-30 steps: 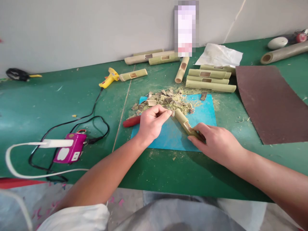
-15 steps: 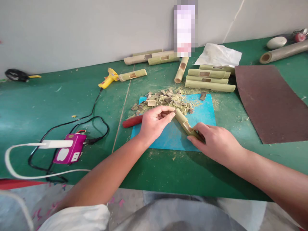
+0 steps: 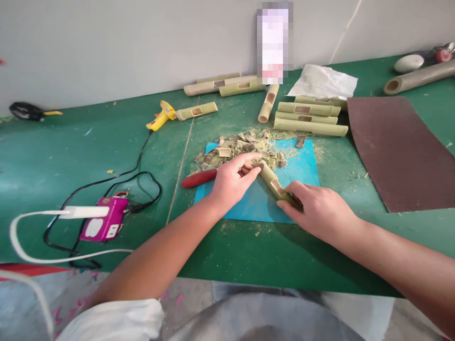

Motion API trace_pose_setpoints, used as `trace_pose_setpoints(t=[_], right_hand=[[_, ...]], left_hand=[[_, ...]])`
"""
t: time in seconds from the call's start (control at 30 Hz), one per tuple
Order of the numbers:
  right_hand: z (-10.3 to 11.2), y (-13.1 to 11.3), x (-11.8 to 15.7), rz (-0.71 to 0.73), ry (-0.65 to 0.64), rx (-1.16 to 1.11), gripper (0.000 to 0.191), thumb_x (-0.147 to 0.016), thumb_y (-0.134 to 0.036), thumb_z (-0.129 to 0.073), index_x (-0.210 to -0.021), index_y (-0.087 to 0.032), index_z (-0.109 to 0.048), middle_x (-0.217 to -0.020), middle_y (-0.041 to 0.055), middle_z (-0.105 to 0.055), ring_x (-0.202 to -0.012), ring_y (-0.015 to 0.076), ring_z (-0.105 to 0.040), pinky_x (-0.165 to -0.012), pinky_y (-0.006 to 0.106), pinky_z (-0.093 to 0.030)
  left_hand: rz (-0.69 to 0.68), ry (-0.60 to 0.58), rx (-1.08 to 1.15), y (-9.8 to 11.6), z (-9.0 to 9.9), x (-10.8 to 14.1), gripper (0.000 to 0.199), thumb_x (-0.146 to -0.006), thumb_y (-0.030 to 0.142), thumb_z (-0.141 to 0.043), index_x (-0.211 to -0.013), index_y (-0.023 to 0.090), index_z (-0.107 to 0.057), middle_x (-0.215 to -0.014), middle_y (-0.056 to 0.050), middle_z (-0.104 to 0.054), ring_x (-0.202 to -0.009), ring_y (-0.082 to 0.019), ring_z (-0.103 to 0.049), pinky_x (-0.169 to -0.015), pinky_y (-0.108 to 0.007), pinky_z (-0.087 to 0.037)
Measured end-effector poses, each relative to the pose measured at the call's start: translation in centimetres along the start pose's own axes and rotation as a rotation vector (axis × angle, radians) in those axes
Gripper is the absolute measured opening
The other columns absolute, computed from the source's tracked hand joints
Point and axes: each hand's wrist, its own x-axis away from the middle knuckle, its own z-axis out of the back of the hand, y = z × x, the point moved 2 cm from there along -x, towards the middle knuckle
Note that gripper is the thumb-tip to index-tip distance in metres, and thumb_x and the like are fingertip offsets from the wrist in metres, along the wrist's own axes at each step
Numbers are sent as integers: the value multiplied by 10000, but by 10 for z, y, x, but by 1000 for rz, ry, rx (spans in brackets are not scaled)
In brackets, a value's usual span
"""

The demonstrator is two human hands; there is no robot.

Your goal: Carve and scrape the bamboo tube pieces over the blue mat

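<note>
A green bamboo tube (image 3: 269, 176) with a rectangular notch cut in its side lies slanted over a blue sheet (image 3: 249, 201). My right hand (image 3: 318, 206) is closed around its near end. At the tube's far end, my left hand (image 3: 236, 177) pinches a small dark brown piece that looks like sandpaper (image 3: 259, 166), held against the tube's rim. Under the left wrist, a red handle (image 3: 199, 178) pokes out; its other end is hidden. Just beyond the left hand lies a heap of bamboo shavings and chips (image 3: 245, 144).
Several notched bamboo tubes (image 3: 309, 119) lie at the back, near a white cloth (image 3: 322, 81). A big brown sheet (image 3: 401, 151) covers the right side. On the left are a yellow glue gun (image 3: 161, 116), a purple power socket (image 3: 104, 220) with cables, and a black tape measure (image 3: 26, 110).
My left hand has shifted slightly to the right at the tube's far end, its index finger lifting and reaching out more. My right hand and the tube have stayed in place.
</note>
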Motion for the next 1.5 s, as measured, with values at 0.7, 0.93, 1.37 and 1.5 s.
trace_pose_setpoints(t=[0.7, 0.93, 1.37, 1.5], right_hand=[[4, 9, -9, 177, 206, 85, 313, -839, -338, -576, -1084, -150, -628, -944, 92, -635, -874, 243, -574, -737, 350, -422], [4, 11, -13, 225, 178, 47, 257, -858, -237, -538, -1078, -156, -643, -1002, 102, -632, -908, 229, -585, -751, 337, -445], [3, 18, -20, 262, 203, -31, 332, -718, -143, -532, -1033, -169, -631, -978, 70, -637, -897, 226, -600, -726, 332, -469], [3, 20, -22, 276, 199, -46, 278, -767, -208, -575, -1038, -173, -626, -971, 70, -638, -900, 230, -601, -736, 340, -477]], left_hand=[[66, -67, 61, -1, 6, 3, 99, -837, 188, -625, -898, 176, -702, -674, 13, -609, -568, -81, -518, -553, -201, -445], [-25, -64, -69, 2, 5, 3, 98, -843, 171, -630, -911, 167, -699, -786, -19, -654, -634, -94, -558, -585, -204, -459], [45, -107, 2, 4, 3, 8, 127, -841, 143, -609, -964, 168, -591, -772, 7, -595, -665, -87, -559, -610, -196, -475], [136, -150, 37, -1, 5, 7, 126, -828, 194, -646, -948, 157, -642, -757, -6, -630, -663, -99, -577, -620, -218, -478]])
